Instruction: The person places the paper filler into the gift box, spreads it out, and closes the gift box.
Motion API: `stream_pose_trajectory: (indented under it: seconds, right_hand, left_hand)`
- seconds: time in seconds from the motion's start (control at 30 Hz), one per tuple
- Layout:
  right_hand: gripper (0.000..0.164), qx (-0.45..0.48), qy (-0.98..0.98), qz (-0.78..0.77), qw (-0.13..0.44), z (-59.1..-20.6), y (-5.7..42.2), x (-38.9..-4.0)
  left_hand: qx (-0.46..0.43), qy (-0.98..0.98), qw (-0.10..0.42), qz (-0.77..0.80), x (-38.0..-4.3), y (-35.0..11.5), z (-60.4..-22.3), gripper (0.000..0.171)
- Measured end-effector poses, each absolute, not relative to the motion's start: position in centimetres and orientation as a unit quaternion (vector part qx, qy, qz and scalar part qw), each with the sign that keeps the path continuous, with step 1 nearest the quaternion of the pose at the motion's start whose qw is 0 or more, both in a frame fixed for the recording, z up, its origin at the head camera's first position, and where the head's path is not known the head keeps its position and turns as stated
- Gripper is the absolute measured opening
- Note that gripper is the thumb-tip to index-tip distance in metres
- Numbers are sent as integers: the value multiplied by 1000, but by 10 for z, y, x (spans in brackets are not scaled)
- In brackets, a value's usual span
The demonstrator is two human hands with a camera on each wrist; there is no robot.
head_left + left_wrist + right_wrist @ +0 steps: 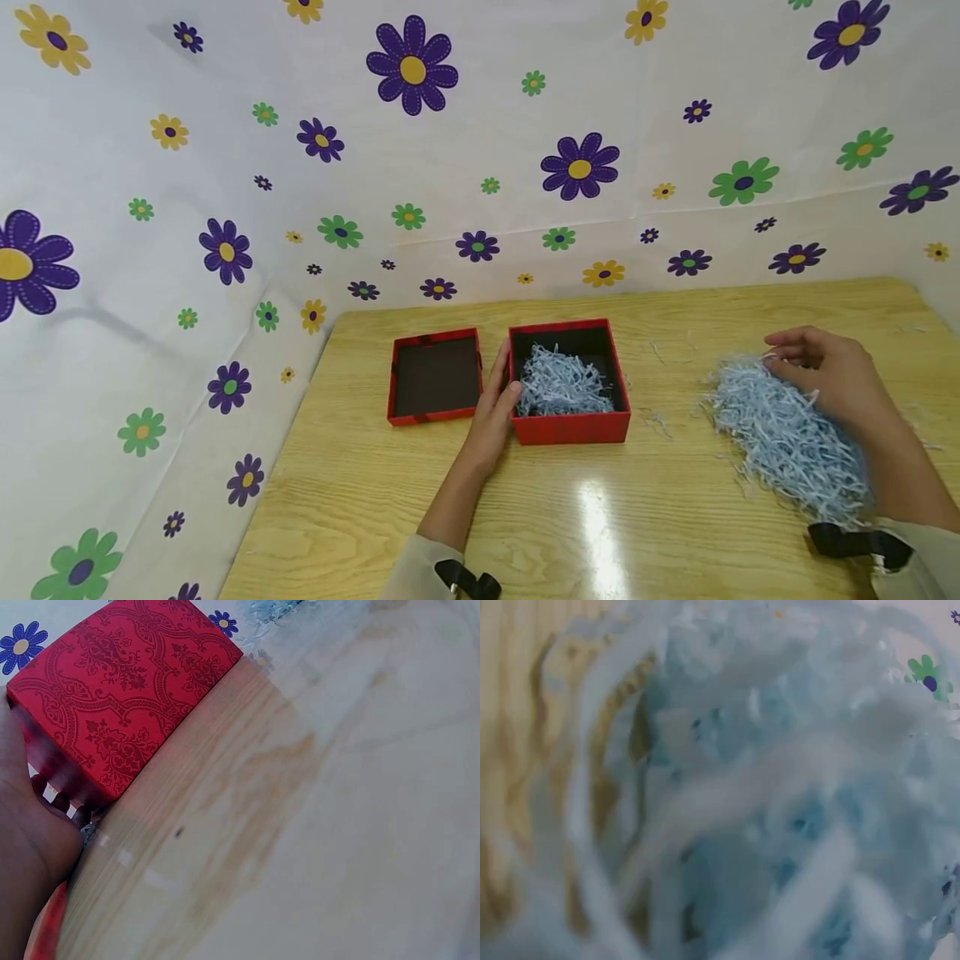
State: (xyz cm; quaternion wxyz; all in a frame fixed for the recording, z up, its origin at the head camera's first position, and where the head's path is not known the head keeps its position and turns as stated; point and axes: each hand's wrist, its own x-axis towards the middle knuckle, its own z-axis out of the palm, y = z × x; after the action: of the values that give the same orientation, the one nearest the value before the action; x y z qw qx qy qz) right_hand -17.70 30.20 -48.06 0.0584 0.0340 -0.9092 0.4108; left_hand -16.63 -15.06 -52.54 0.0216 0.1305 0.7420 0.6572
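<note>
Your left hand [491,412] lies flat-fingered along the left wall of the open red gift box [573,429], its thumb at the rim; the fingers touch rather than clasp. The box, its outside covered in darker scrollwork, stands toward the far edge of the wooden surface [337,500] and is partly filled with pale-blue shredded paper [562,385]. Your right hand [832,375] curves its fingers and thumb over the far end of the larger shredded-paper pile [780,442], toward the right edge; whether it pinches any strands cannot be told. The red lid [438,379] lies dark inside upward, nearer the far-left corner. Loose strands [657,422] are scattered between box and pile.
</note>
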Motion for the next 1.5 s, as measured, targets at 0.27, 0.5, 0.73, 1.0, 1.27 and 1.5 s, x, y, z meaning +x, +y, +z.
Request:
stream_pose_trajectory:
  seconds: [0.27,0.5,0.73,1.0,1.27,1.5]
  right_hand:
    - [31,-41,-895,428,119,-451,291,-168]
    - [20,-30,-851,477,216,-414,278,-158]
    - [24,-26,-820,506,266,-381,269,-162]
    - [21,15,-773,546,323,-343,261,-172]
    - [24,40,-748,561,351,-305,254,-181]
    - [24,88,-730,573,361,-268,242,-189]
  left_hand:
    - [135,739,22,660,-166,-151,-526,65]
    - [130,740,20,660,-166,-151,-525,66]
    - [127,741,16,659,-167,-153,-526,65]
    - [131,736,16,664,-169,-153,-526,65]
    - [126,742,17,659,-167,-153,-524,66]
    - [123,742,22,658,-167,-153,-524,65]
